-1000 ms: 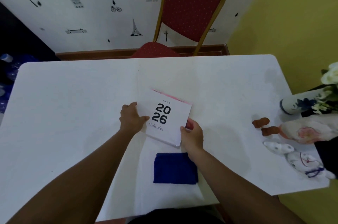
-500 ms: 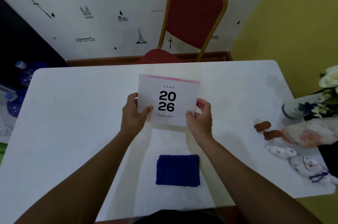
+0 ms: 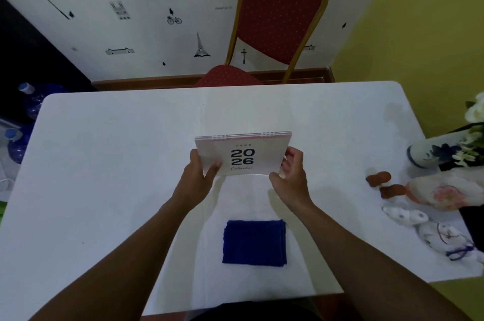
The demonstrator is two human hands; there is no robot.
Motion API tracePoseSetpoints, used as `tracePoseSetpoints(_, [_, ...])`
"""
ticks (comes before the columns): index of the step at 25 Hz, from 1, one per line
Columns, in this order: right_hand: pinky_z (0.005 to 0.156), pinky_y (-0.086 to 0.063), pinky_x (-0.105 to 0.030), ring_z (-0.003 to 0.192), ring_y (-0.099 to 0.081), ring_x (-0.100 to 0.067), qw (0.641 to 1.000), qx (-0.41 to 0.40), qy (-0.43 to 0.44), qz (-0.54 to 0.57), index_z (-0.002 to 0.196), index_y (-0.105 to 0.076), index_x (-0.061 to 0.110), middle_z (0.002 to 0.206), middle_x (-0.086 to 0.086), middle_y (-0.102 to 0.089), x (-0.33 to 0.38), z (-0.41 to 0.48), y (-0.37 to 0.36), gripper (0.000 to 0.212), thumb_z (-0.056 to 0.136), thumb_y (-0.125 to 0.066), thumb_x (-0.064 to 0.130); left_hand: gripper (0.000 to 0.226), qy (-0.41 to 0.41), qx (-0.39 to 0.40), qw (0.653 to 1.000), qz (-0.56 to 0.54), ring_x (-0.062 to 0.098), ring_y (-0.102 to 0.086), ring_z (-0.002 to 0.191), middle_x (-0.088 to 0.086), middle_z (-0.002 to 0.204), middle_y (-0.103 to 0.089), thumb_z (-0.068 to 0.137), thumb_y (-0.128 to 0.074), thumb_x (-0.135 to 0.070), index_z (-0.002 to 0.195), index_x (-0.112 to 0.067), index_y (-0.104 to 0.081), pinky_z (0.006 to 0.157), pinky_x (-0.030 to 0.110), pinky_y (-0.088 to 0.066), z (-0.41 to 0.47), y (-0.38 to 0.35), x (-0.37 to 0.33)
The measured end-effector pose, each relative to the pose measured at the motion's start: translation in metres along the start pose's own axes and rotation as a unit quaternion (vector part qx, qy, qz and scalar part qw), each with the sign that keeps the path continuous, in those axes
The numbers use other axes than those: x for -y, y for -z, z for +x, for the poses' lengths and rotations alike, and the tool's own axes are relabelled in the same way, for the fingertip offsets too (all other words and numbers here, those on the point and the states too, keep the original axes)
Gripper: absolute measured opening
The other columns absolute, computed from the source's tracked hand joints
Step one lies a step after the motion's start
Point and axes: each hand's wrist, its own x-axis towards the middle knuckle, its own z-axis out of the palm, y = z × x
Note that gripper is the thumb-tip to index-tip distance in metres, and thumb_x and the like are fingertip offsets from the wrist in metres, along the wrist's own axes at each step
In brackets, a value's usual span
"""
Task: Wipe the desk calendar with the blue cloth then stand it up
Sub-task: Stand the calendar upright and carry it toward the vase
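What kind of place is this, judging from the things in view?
Probably a room in a home, not an office: a white table against a wall with Paris-themed stickers, a red padded chair behind it, and a vase of flowers with small ornaments.

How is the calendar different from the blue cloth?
The calendar is white with "2026" printed on it; the blue cloth is plain dark blue. The calendar is upright between the left hand and right hand; the cloth lies folded flat, untouched. Both are at the table's middle.
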Motion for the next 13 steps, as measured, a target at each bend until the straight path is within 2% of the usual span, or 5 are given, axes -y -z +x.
tracePoseSetpoints(3, [0.071, -0.045, 0.0, 0.108, -0.057, 0.0, 0.995, 0.041, -0.002, -0.093, 0.127, -0.042, 0.055, 0.112, 0.048, -0.056, -0.005, 0.005, 0.01, 0.067, 0.077, -0.061, 0.015, 0.055, -0.002, 0.041, 0.999, 0.019, 0.013, -0.05, 0.117, -0.013, 0.13, -0.047, 0.096, -0.053, -0.038, 0.141, -0.034, -0.022, 0.091, 0.036, -0.052, 0.0, 0.006, 0.009])
tracePoseSetpoints(5, [0.09, -0.05, -0.008, 0.125, -0.053, -0.004, 0.985, 0.091, 0.018, -0.146, 0.132, -0.041, 0.064, 0.134, 0.045, -0.052, -0.01, 0.011, 0.022, 0.074, 0.08, -0.06, 0.014, 0.061, 0.008, 0.069, 0.995, 0.066, 0.017, -0.048, 0.122, -0.007, 0.141, -0.046, 0.095, -0.054, -0.022, 0.144, -0.038, -0.02, 0.096, 0.042, -0.049, -0.001, 0.011, 0.018])
tracePoseSetpoints(7, [0.118, -0.04, -0.037, 0.152, -0.029, -0.011, 0.974, 0.133, 0.038, -0.179, 0.149, -0.042, 0.048, 0.163, 0.024, -0.03, -0.017, 0.02, 0.033, 0.075, 0.084, -0.06, 0.014, 0.066, 0.01, 0.08, 0.989, 0.126, 0.024, -0.044, 0.13, -0.002, 0.148, -0.043, 0.091, -0.051, -0.01, 0.146, -0.034, -0.024, 0.104, 0.045, -0.042, 0.0, 0.017, 0.026])
tracePoseSetpoints(9, [0.125, -0.022, -0.045, 0.158, -0.006, -0.011, 0.955, 0.176, 0.085, -0.224, 0.149, -0.047, 0.037, 0.164, 0.021, -0.02, -0.022, 0.03, 0.044, 0.067, 0.086, -0.057, 0.018, 0.066, -0.026, 0.108, 0.97, 0.218, 0.028, -0.028, 0.142, 0.001, 0.158, -0.028, 0.09, -0.046, -0.005, 0.149, -0.026, -0.024, 0.114, 0.05, -0.033, 0.001, 0.022, 0.035])
tracePoseSetpoints(13, [0.126, -0.001, -0.044, 0.157, 0.011, -0.014, 0.844, 0.242, 0.207, -0.432, 0.155, -0.039, 0.035, 0.164, 0.028, 0.001, -0.033, 0.048, 0.059, 0.056, 0.099, -0.042, 0.04, 0.066, -0.079, 0.169, 0.887, 0.423, 0.026, 0.012, 0.149, 0.001, 0.164, 0.003, 0.097, -0.035, -0.014, 0.154, -0.023, -0.005, 0.122, 0.05, -0.009, 0.007, 0.029, 0.05])
